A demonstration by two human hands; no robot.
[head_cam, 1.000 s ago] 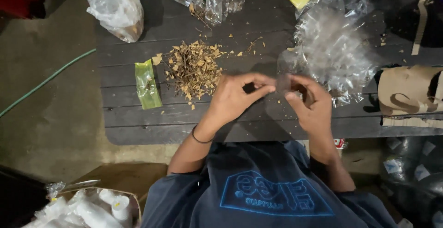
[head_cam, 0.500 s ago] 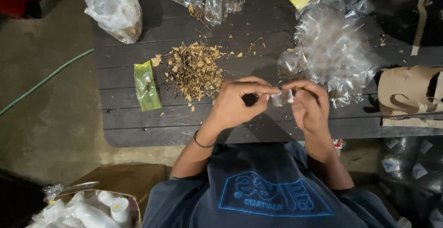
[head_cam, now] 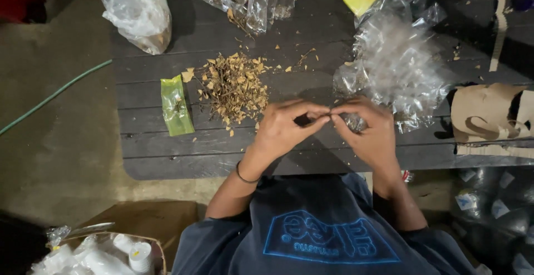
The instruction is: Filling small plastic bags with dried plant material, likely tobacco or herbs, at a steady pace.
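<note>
A small clear bag (head_cam: 351, 121) sits pinched between both hands just above the near edge of the dark worktop (head_cam: 167, 147); what it holds is too small to tell. The left hand (head_cam: 286, 126) and right hand (head_cam: 367, 130) meet fingertip to fingertip, each closed on the bag. Just beyond the right hand lies a heap of empty clear bags (head_cam: 397, 69). Beyond the left hand is a pile of dried brown bits (head_cam: 233, 88), with a green packet (head_cam: 176, 106) further left.
</note>
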